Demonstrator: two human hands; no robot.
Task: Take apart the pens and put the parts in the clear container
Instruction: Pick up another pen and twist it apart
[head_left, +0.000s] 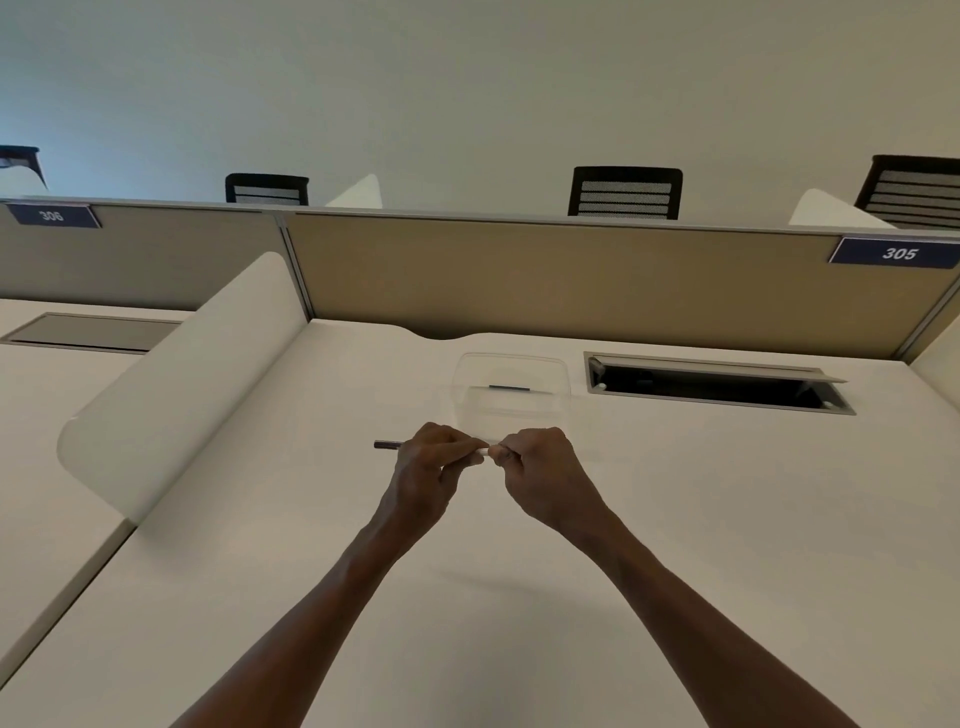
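A thin pen (387, 445) lies level between both hands above the white desk (675, 519). Its dark end sticks out to the left of my left hand (428, 470), whose fingers curl round the barrel. My right hand (540, 475) pinches the pale right end of the pen; a short white stretch shows between the two hands. Just behind the hands stands the clear container (511, 389), open at the top, with a small dark piece lying inside it. Most of the pen is hidden by my fingers.
An open cable hatch (717, 387) with a raised lid is set in the desk to the right of the container. A white curved divider (182, 384) borders the desk on the left. A tan partition (571, 280) closes the back; chairs stand beyond it.
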